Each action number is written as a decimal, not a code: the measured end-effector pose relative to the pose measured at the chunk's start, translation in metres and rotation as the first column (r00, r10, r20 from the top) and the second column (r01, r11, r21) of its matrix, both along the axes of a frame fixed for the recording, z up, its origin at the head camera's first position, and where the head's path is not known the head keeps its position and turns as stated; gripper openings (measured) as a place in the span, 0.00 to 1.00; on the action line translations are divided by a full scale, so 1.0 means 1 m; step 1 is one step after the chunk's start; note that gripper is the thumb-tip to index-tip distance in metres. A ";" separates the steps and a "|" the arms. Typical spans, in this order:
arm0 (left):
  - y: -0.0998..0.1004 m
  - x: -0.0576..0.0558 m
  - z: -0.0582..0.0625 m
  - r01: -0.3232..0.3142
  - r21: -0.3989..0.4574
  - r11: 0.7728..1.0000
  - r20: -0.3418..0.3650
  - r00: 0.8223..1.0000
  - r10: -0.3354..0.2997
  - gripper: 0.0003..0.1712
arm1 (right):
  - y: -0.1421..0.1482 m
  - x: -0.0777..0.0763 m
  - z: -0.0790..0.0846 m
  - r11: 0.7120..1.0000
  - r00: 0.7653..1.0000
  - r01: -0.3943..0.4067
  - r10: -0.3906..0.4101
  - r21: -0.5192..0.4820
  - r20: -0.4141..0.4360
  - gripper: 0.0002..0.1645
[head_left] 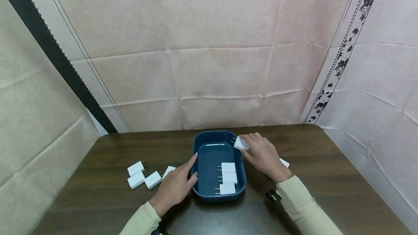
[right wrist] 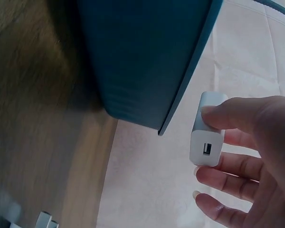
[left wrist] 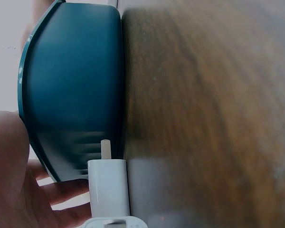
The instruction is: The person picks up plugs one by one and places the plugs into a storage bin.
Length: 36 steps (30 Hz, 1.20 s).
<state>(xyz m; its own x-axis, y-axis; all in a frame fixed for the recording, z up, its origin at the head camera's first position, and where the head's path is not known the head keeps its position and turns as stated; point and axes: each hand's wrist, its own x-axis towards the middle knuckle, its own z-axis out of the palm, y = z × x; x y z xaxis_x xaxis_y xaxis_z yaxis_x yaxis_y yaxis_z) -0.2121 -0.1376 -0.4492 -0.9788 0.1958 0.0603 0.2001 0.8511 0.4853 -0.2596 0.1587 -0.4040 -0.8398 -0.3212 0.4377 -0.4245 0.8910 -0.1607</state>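
Note:
My right hand point(head_left: 262, 157) pinches a white USB charger point(head_left: 241, 143) over the right rim of a blue tray point(head_left: 213, 155). The charger's prongs point left, and the right wrist view shows its USB port point(right wrist: 207, 149). On the tray's left rim rests my left hand point(head_left: 176, 186), with index finger and thumb extended. Three white chargers point(head_left: 228, 177) lie in a column along the tray's right side, prongs to the left. Beside the left hand, outside the tray, another white charger point(left wrist: 108, 187) stands close to the wall.
Several white chargers point(head_left: 136, 180) lie on the brown wooden table point(head_left: 107, 195) left of the tray. Part of another white object point(head_left: 284, 162) shows behind the right wrist. Pale patterned cloth point(head_left: 215, 71) hangs behind the table.

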 end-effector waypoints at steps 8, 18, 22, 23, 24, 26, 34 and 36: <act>-0.001 0.000 0.000 0.004 0.002 1.000 0.002 1.000 -0.004 0.37 | -0.009 0.004 0.000 0.999 0.999 -0.043 0.043 -0.016 0.008 0.32; -0.001 -0.001 -0.002 0.007 -0.004 1.000 -0.002 1.000 -0.007 0.37 | -0.015 0.007 -0.004 0.996 0.995 -0.090 0.091 -0.025 0.038 0.30; -0.001 -0.001 -0.002 0.008 -0.004 1.000 -0.001 1.000 -0.008 0.37 | -0.017 0.007 -0.006 0.994 0.992 -0.111 0.111 0.003 0.054 0.29; -0.001 -0.001 -0.002 0.008 -0.005 1.000 -0.002 1.000 -0.008 0.37 | -0.017 0.007 -0.007 0.993 0.992 -0.115 0.114 0.013 0.056 0.29; -0.001 -0.001 -0.002 0.009 -0.005 1.000 -0.001 1.000 -0.009 0.37 | -0.017 0.007 -0.007 0.993 0.991 -0.118 0.116 0.020 0.059 0.28; -0.001 -0.001 -0.002 0.009 -0.005 1.000 0.000 1.000 -0.009 0.37 | -0.017 0.007 -0.008 0.992 0.991 -0.119 0.117 0.030 0.064 0.28; 0.000 -0.001 -0.001 0.003 0.001 1.000 0.002 1.000 -0.003 0.37 | -0.019 0.007 -0.009 0.993 0.989 -0.110 0.106 0.038 0.104 0.28; 0.000 0.000 -0.001 0.001 0.000 1.000 0.007 1.000 -0.001 0.37 | -0.019 0.007 -0.010 0.993 0.987 -0.113 0.107 0.047 0.116 0.28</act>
<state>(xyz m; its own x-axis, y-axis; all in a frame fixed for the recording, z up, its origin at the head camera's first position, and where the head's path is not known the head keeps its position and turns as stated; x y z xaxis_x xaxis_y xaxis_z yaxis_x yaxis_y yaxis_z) -0.2121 -0.1379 -0.4500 -0.9791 0.1963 0.0536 0.1973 0.8509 0.4868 -0.2523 0.1398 -0.4140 -0.8414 -0.4344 0.3215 -0.5021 0.8485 -0.1673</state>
